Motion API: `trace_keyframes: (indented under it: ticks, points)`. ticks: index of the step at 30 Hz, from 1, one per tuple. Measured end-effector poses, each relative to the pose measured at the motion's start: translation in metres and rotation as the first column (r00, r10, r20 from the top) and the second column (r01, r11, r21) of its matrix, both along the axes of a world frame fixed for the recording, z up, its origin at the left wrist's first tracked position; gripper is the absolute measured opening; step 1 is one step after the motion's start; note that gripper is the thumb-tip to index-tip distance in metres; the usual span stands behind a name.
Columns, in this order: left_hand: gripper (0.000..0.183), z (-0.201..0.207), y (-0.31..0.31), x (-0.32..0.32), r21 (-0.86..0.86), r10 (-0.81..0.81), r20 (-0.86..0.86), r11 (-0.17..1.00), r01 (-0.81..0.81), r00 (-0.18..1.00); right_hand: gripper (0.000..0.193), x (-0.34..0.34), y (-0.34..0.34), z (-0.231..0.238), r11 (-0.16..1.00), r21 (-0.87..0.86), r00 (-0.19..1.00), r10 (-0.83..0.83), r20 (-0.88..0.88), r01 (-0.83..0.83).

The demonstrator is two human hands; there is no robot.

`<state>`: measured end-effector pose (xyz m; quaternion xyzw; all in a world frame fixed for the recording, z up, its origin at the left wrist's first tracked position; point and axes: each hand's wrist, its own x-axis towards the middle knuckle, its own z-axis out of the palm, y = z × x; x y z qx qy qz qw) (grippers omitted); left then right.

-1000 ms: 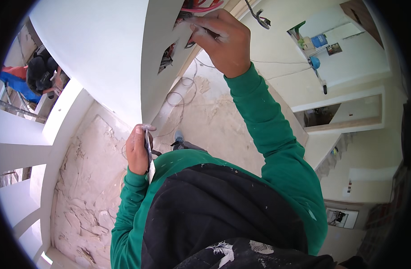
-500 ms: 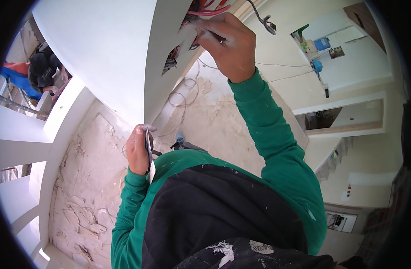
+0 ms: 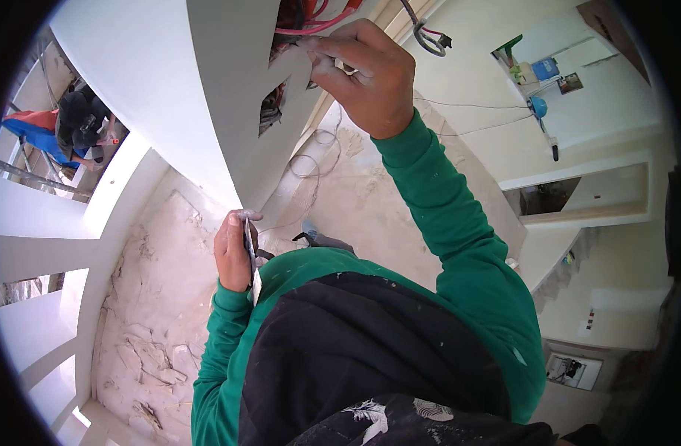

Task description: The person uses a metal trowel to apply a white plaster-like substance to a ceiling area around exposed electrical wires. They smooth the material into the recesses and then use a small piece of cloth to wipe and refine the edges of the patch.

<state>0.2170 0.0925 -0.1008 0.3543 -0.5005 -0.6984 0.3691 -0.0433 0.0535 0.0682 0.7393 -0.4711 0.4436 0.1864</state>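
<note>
My right hand is raised to the white wall, its thumb and forefinger pinched at the lower edge of a cut opening. Whatever lies between those fingertips is too small to make out. Pink wires and red conduit ends show in this opening, just above the fingers. Below it, a second ragged opening also has wires inside. Low at the wall's corner, my left hand is closed around a flat putty knife, seen nearly edge-on and dusted white. Pale dust coats the fingers of both hands.
A loose dark cable hangs right of the wall. Thin cable loops lie on the dusty floor. Broken plaster covers the floor at left. Beyond the left window opening, another person crouches by scaffold pipes.
The view has shifted, so the wall and its openings sit further left. My right hand stays pinched at the upper opening; the left keeps the putty knife. The person outside has moved their arms.
</note>
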Motion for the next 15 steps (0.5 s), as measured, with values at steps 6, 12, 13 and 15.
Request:
trace_keyframes:
  ticks: [6,12,13,15]
  points:
    - [0.046,-0.001,0.003,-0.011,-0.033,0.047,-0.012,0.998,-0.047,0.999,0.025,-0.007,-0.004,-0.002,0.999,-0.036,0.999,0.033,0.014,-0.033]
    - [0.048,-0.004,0.004,-0.022,-0.103,0.100,-0.005,0.990,-0.100,0.995,0.029,-0.012,-0.009,-0.007,0.993,-0.058,0.994,0.102,0.029,-0.100]
    - [0.047,-0.002,0.005,-0.025,-0.087,0.109,0.006,0.990,-0.108,0.994,0.030,-0.010,-0.009,-0.007,0.993,-0.051,0.993,0.111,0.030,-0.110]
    - [0.046,0.004,0.007,-0.029,-0.060,0.126,0.033,0.991,-0.124,0.991,0.031,-0.003,-0.008,-0.008,0.991,-0.041,0.991,0.131,0.036,-0.130]
